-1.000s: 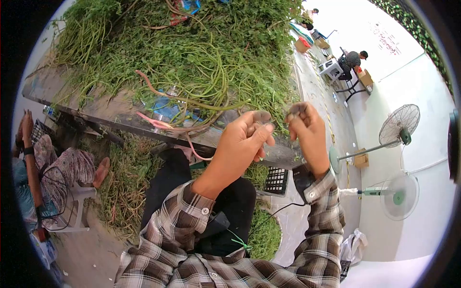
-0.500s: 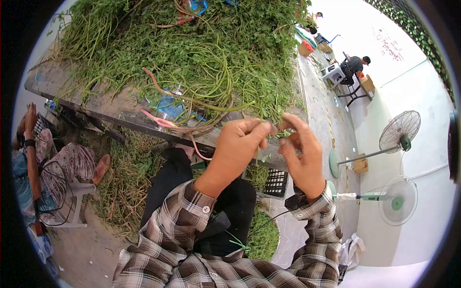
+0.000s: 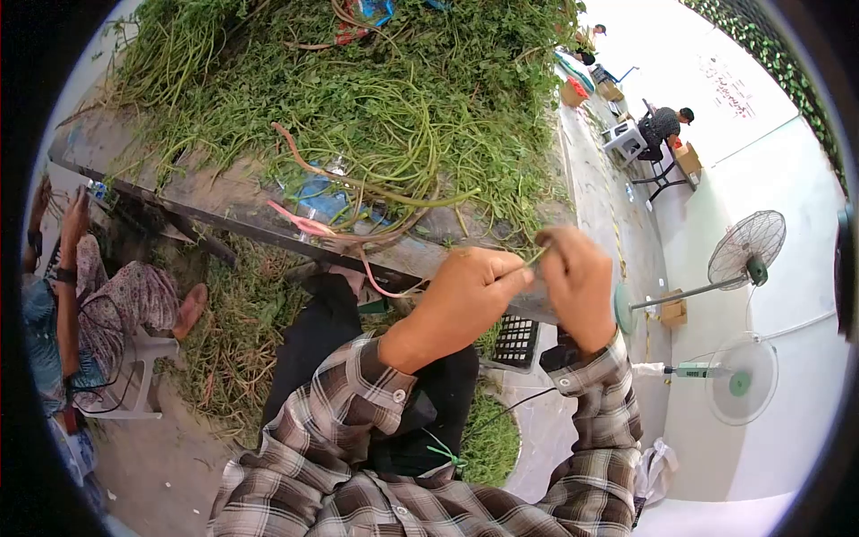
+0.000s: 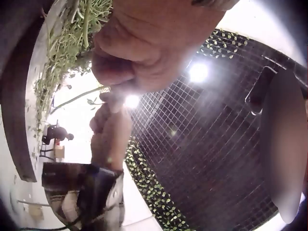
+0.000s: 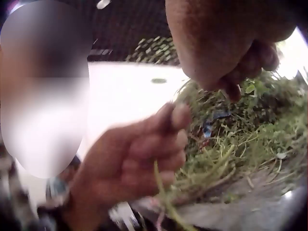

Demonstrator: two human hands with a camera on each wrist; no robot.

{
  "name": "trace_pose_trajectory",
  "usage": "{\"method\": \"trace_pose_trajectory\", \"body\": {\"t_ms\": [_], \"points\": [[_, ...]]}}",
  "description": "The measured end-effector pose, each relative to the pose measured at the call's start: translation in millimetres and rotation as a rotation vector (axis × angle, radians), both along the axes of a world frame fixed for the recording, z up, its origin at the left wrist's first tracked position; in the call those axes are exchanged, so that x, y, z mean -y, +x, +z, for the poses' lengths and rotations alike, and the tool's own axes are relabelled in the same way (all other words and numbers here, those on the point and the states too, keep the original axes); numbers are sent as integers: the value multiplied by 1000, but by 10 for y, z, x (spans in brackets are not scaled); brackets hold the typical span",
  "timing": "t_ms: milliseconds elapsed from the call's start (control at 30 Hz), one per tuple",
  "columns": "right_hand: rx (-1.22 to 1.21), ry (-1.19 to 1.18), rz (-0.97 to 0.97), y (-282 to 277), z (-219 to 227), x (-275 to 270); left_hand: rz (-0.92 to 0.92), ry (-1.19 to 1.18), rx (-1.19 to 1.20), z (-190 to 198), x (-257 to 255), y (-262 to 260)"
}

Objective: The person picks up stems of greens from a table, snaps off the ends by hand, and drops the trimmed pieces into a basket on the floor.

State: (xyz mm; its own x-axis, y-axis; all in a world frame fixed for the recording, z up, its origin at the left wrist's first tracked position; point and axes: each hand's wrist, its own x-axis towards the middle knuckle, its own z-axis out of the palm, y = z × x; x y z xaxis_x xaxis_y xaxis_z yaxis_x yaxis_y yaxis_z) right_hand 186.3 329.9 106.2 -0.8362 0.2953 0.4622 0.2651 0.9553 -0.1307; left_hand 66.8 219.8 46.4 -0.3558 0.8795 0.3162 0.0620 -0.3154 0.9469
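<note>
A thin green stem (image 3: 538, 256) spans the small gap between my two hands over the table's near edge. My left hand (image 3: 470, 295) pinches it between thumb and forefinger. On the other side, my right hand (image 3: 582, 285) has its curled fingers at the stem's other end. Seen from the left wrist, a leafy stem (image 4: 77, 98) sticks out sideways from where both hands meet. In the right wrist view a green stem (image 5: 166, 197) hangs below the left hand's curled fingers. A large heap of leafy greens (image 3: 358, 116) covers the table beyond.
Pink-and-brown cords (image 3: 358, 239) lie along the wooden table edge (image 3: 206, 219). Below are cut stems on the floor (image 3: 237, 358), a black crate (image 3: 514, 340) and a container of greens (image 3: 492, 438). A person (image 3: 67, 304) sits at left; fans (image 3: 745, 249) stand at right.
My hands have come together, then shifted slightly, the left one moving right and down. A green stem now shows between the fingertips. At left, the seated person's hands have moved.
</note>
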Motion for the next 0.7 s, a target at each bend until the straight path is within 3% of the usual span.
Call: {"method": "trace_pose_trajectory", "body": {"t_ms": [67,267,333,367,467,533,600,667,700], "points": [[-156,-465,-300,42,42,-319,-74,80,-11,-12,18,-6],[-1,-467,-174,-226,-113,-291,16,15,393,135,95,-116],[60,-260,-19,-421,-138,-240,59,50,395,93,72,-145],[32,-30,111,-544,-181,-259,98,82,397,67,64,-162],[68,50,292,-824,-323,-227,148,128,466,51,43,-192],[69,58,315,-887,-504,-246,140,163,520,80,57,-211],[278,-284,263,-927,-529,-200,131,197,583,85,80,-226],[290,-199,246,-1004,-449,-189,140,154,542,72,98,-240],[199,-357,188,-1010,-356,-192,144,181,556,70,87,-239]]}}
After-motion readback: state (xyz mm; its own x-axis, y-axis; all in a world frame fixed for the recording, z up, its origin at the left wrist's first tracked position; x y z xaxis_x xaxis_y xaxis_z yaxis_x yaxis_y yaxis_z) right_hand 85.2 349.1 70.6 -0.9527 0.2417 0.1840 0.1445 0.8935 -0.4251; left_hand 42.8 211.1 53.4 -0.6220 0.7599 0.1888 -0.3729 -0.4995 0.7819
